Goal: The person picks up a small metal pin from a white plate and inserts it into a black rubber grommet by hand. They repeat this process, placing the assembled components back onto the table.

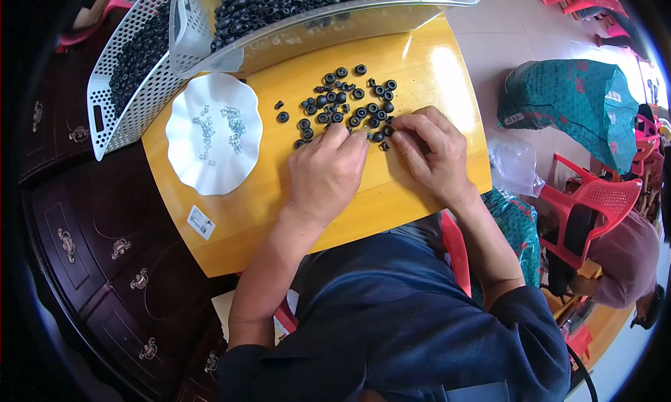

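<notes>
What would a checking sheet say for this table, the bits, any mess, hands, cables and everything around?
Surface: yellow wooden table, with a white sticker.
Job's things: small black rings, scattered; white wavy-edged dish of tiny clear pieces; white perforated basket and clear plastic bin, both holding black parts.
Clutter: translucent plastic bag and teal sacks, right of the table.
Hands: left hand and right hand at the rings; grip unclear.
Cables: black cord, lower right.
Surroundings: dark wooden drawers, red plastic chairs, another person.

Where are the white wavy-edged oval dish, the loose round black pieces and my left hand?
White wavy-edged oval dish [231,171]: head view, bare inner surface.
Loose round black pieces [358,93]: head view, one piece's top.
Left hand [325,168]: head view, back of the hand.
</notes>
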Motion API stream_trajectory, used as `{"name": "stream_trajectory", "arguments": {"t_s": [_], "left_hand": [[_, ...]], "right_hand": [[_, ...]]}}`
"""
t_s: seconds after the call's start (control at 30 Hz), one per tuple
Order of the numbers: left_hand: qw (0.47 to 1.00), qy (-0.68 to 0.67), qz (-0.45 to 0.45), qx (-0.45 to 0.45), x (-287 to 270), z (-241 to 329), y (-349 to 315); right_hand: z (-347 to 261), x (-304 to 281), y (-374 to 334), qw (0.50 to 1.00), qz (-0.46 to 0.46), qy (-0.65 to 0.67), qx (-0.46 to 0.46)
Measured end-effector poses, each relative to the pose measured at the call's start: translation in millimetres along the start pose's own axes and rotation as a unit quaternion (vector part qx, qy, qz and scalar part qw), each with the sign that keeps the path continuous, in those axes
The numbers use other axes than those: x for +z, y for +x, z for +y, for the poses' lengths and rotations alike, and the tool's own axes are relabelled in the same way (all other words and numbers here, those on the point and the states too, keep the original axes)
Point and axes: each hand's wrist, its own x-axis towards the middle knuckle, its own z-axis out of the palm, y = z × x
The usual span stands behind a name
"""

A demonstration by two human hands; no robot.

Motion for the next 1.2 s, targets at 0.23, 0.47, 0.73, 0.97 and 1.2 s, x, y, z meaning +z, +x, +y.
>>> {"name": "stream_trajectory", "arguments": {"t_s": [0.23,0.47,0.73,0.97,1.2], "left_hand": [[0.999,0.034,-0.018,0.013,4,-4,0],[0.996,0.039,-0.054,0.054,-7,-6,-2],[0.991,-0.112,-0.072,-0.013,-15,4,-23],[0.986,-0.128,-0.102,-0.039,-13,5,-46],[0.989,-0.095,-0.109,-0.034,-19,6,-49]], "right_hand": [[0,6,2,0.999,-0.007,-0.044,-0.030],[2,9,-1,0.994,-0.010,-0.097,-0.058],[2,10,1,0.992,0.003,-0.108,-0.068],[1,10,-1,0.994,0.019,-0.087,-0.062],[4,8,-3,0.993,0.019,-0.089,-0.080]]}}
